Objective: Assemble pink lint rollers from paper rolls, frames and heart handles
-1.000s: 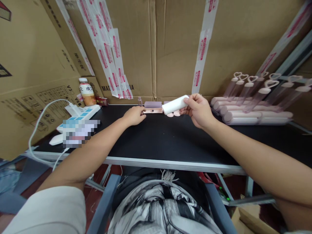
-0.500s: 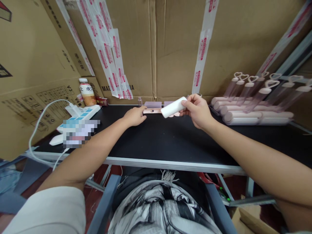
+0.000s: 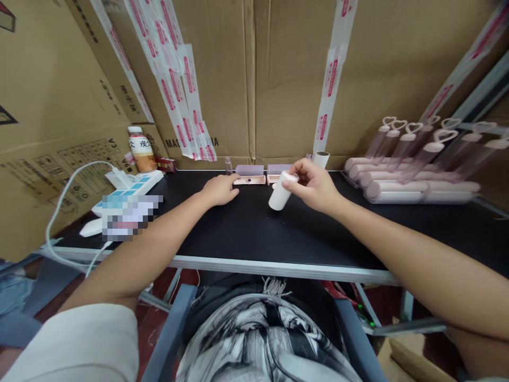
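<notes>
My right hand (image 3: 316, 185) pinches a white cylinder (image 3: 280, 196) by its upper end, where a pale pinkish rim shows. The cylinder leans, its lower end close to the black table top. With thumb and fingers apart, my left hand (image 3: 218, 190) rests on the table, fingertips at the left end of a long pink piece (image 3: 254, 180) with a small dark round spot. A second pink piece (image 3: 273, 179) lies right of it, partly covered by my right hand. Behind them are translucent purple blocks (image 3: 249, 170). A hollow white tube (image 3: 321, 159) stands behind my right hand.
Pale pink cylinders (image 3: 397, 191) are stacked at right, among clear tubes with heart-shaped loops (image 3: 444, 136). At left are a power strip (image 3: 147, 185) with a white cable, a drink bottle (image 3: 142, 151) and a blurred-out item. Cardboard (image 3: 286, 79) walls the back.
My right hand has tipped the white cylinder from a slant toward upright and lowered it nearer to me. The hollow tube and second pink piece are now more visible. My left hand stays put.
</notes>
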The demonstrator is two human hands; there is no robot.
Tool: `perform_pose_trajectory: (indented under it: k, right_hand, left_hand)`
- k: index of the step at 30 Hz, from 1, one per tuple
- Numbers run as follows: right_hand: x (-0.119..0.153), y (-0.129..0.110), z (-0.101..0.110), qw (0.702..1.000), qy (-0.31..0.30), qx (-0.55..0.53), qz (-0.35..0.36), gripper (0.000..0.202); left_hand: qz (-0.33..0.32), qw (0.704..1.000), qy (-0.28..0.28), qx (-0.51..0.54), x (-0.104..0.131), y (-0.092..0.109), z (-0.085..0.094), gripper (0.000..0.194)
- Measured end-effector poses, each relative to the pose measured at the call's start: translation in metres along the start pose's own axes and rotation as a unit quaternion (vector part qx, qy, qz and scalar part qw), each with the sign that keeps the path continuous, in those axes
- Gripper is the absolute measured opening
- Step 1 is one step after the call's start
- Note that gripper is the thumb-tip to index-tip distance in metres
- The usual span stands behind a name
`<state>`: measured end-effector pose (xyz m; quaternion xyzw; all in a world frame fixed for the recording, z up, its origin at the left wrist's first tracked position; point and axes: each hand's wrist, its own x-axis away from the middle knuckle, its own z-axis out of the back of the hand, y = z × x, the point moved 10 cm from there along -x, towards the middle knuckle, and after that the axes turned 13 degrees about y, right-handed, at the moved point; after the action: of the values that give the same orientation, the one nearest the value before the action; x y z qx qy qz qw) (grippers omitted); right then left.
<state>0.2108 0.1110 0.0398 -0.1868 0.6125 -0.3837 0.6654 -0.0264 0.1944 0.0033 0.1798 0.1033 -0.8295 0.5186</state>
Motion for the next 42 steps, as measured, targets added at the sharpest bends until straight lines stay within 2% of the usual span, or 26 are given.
perform_pose_trajectory:
  k: [12,19,33,39,42]
  right_hand:
    - [0.003,-0.001,-0.005,0.999,-0.034,0.030,0.026,0.029]
    - [0.004,-0.002,-0.007,0.998,-0.045,0.042,0.028,0.029]
    - [0.004,-0.002,-0.006,0.997,-0.044,0.052,0.030,0.028]
    - [0.005,-0.002,-0.007,0.997,-0.048,0.052,0.031,0.028]
    - [0.004,-0.001,-0.006,0.997,-0.046,0.058,0.034,0.028]
  left_hand:
    - [-0.012,0.999,-0.004,-0.033,0.002,0.003,-0.003,0.058]
    - [-0.021,0.999,0.004,-0.026,0.000,0.006,-0.002,0.052]
    - [-0.022,0.998,0.057,-0.002,0.000,0.013,0.018,0.027]
    - [-0.026,0.997,0.068,0.006,-0.001,0.012,0.022,0.028]
    - [-0.040,0.996,0.072,0.034,0.001,0.019,0.023,0.031]
